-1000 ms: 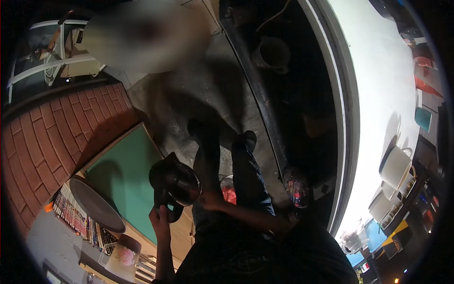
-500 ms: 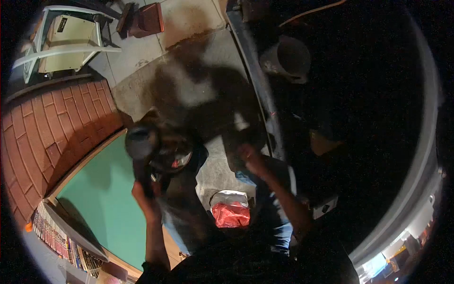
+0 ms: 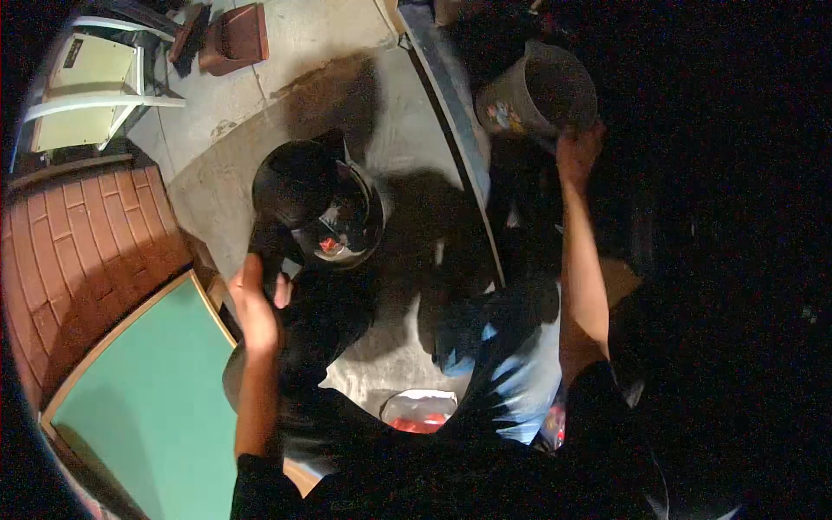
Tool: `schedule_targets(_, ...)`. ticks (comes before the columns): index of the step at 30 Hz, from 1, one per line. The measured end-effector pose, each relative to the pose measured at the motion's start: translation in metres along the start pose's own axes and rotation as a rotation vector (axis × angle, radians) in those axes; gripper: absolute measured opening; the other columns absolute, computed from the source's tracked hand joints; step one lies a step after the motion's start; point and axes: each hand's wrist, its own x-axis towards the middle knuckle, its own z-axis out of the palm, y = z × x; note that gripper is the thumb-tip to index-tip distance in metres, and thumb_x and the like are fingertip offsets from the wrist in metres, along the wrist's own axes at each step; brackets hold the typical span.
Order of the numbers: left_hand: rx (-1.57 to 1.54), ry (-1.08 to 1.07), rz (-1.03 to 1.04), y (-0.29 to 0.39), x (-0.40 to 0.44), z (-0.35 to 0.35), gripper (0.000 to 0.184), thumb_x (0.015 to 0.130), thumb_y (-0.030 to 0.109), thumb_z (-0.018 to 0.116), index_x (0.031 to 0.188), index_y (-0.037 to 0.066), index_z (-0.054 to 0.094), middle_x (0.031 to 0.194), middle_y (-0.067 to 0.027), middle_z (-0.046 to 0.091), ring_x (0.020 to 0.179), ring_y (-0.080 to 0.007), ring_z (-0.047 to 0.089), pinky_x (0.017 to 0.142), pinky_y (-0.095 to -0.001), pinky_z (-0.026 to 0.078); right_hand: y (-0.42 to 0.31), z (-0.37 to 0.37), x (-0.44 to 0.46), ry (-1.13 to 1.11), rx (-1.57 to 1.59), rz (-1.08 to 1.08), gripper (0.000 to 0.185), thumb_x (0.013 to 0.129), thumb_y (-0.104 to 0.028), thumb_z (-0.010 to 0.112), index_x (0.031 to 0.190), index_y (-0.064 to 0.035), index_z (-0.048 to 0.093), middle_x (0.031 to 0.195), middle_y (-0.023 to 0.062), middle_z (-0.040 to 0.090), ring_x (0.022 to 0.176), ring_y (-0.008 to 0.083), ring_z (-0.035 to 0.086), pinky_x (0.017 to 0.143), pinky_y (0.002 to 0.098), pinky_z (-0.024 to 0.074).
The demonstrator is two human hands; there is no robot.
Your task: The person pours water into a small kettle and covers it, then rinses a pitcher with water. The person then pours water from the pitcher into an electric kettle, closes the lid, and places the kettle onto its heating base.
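Observation:
My left hand (image 3: 256, 295) is wrapped round the handle of a dark, round, lidded container (image 3: 299, 186), tilted over the floor. Its lid stands partly open, and something red and some shiny pieces show inside. Over on the right, my right hand (image 3: 579, 156) is at the lower rim of a grey bucket (image 3: 511, 95) with a coloured picture on its side. The bucket lies tilted, its dark mouth facing right. Fingers of my right hand are closed at that rim.
A green board (image 3: 156, 390) with a wooden edge is at lower left, beside a brick surface (image 3: 78, 251). A white-framed chair (image 3: 95, 87) and a brown dustpan (image 3: 236, 39) lie upper left. Between my legs is a red and white bag (image 3: 420, 409). A dark raised ledge (image 3: 455, 113) crosses the floor.
My right hand has moved up and right from near my leg and taken hold of the bucket. My left hand still holds the container, which now shows more of its inside.

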Motion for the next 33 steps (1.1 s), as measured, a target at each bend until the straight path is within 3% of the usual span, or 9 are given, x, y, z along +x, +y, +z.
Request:
schedule_targets(7, -0.025, 0.01, 0.221, 0.013, 0.02, -0.008, 0.043, 0.09, 0.048, 0.052, 0.074, 0.008, 0.051, 0.057, -0.0011, 0.046, 0.045, -0.0094, 0.039, 0.045, -0.0243, 0.027, -0.01, -0.016, 0.002, 0.013, -0.074, -0.013, 0.068, 0.087, -0.052, 0.058, 0.126, 0.0034, 0.048, 0.12, 0.0257, 0.057, 0.11, 0.0395, 0.056, 0.093, 0.0464, 0.0424)
schedule_targets(12, -0.017, 0.109, 0.371, 0.042, -0.008, -0.008, 0.049, 0.088, 0.053, 0.052, 0.076, 0.006, 0.051, 0.054, -0.0001, 0.043, 0.047, -0.0088, 0.038, 0.049, -0.0241, 0.029, 0.015, 0.002, -0.021, 0.147, 0.128, -0.268, 0.043, 0.086, -0.032, 0.065, 0.115, -0.0033, 0.051, 0.097, 0.0161, 0.066, 0.091, 0.0257, 0.064, 0.078, 0.0351, 0.048)
schedule_targets(15, -0.148, 0.098, 0.409, 0.05, -0.025, -0.006, 0.049, 0.091, 0.054, 0.048, 0.077, 0.007, 0.05, 0.052, 0.0005, 0.039, 0.048, -0.0093, 0.037, 0.051, -0.0243, 0.03, -0.02, -0.014, -0.051, 0.044, 0.332, -0.164, 0.044, 0.084, -0.031, 0.065, 0.116, -0.0042, 0.051, 0.104, 0.0214, 0.065, 0.094, 0.0379, 0.064, 0.08, 0.0455, 0.0491)
schedule_targets(17, -0.214, 0.069, 0.431, 0.049, -0.033, -0.005, 0.049, 0.093, 0.053, 0.046, 0.076, 0.007, 0.049, 0.05, 0.001, 0.037, 0.048, -0.0095, 0.036, 0.052, -0.0245, 0.03, -0.012, -0.008, -0.06, 0.019, 0.346, -0.151, 0.04, 0.084, -0.027, 0.063, 0.116, -0.0078, 0.049, 0.101, 0.0204, 0.066, 0.091, 0.0371, 0.065, 0.079, 0.0461, 0.0492)
schedule_targets(19, -0.307, 0.064, 0.434, 0.046, -0.032, -0.015, 0.048, 0.095, 0.053, 0.044, 0.074, 0.009, 0.048, 0.049, 0.0017, 0.034, 0.046, -0.0102, 0.033, 0.052, -0.0251, 0.03, -0.021, -0.005, -0.077, 0.147, 0.29, -0.27, 0.031, 0.086, -0.02, 0.061, 0.112, -0.0075, 0.05, 0.086, 0.0157, 0.068, 0.082, 0.0263, 0.068, 0.07, 0.0363, 0.0507)
schedule_targets(25, -0.079, 0.193, 0.333, 0.0, -0.016, -0.025, 0.047, 0.094, 0.051, 0.047, 0.071, 0.01, 0.051, 0.05, 0.0008, 0.043, 0.045, -0.0096, 0.039, 0.048, -0.0252, 0.031, -0.005, 0.008, -0.101, 0.038, 0.388, -0.173, 0.028, 0.087, -0.014, 0.056, 0.113, -0.0064, 0.05, 0.085, 0.0185, 0.067, 0.081, 0.0301, 0.068, 0.072, 0.0389, 0.0507)
schedule_targets(27, -0.04, 0.095, 0.274, -0.018, -0.008, -0.028, 0.042, 0.089, 0.056, 0.054, 0.074, 0.017, 0.051, 0.056, 0.0067, 0.044, 0.049, -0.0059, 0.04, 0.049, -0.0219, 0.029, 0.003, 0.012, -0.109, 0.095, 0.462, -0.244, 0.029, 0.086, -0.014, 0.057, 0.112, -0.0058, 0.05, 0.082, 0.0184, 0.066, 0.08, 0.0302, 0.068, 0.071, 0.0383, 0.0502)
schedule_targets(29, -0.008, 0.144, 0.226, -0.024, -0.001, -0.03, 0.046, 0.091, 0.051, 0.053, 0.077, 0.008, 0.057, 0.054, 0.0012, 0.047, 0.052, -0.0093, 0.044, 0.052, -0.0232, 0.032, 0.003, 0.013, -0.117, 0.145, 0.568, -0.272, 0.026, 0.085, -0.015, 0.059, 0.108, -0.005, 0.051, 0.08, 0.0182, 0.064, 0.078, 0.0324, 0.066, 0.07, 0.0396, 0.0494)
schedule_targets(33, 0.129, 0.188, 0.243, -0.026, 0.003, -0.036, 0.048, 0.09, 0.051, 0.055, 0.072, 0.007, 0.058, 0.054, 0.0011, 0.048, 0.049, -0.0088, 0.043, 0.05, -0.0232, 0.032, -0.003, -0.004, -0.122, 0.071, 0.432, -0.168, 0.021, 0.086, -0.019, 0.061, 0.098, -0.0053, 0.051, 0.078, 0.0174, 0.063, 0.075, 0.0344, 0.064, 0.069, 0.0403, 0.0479)
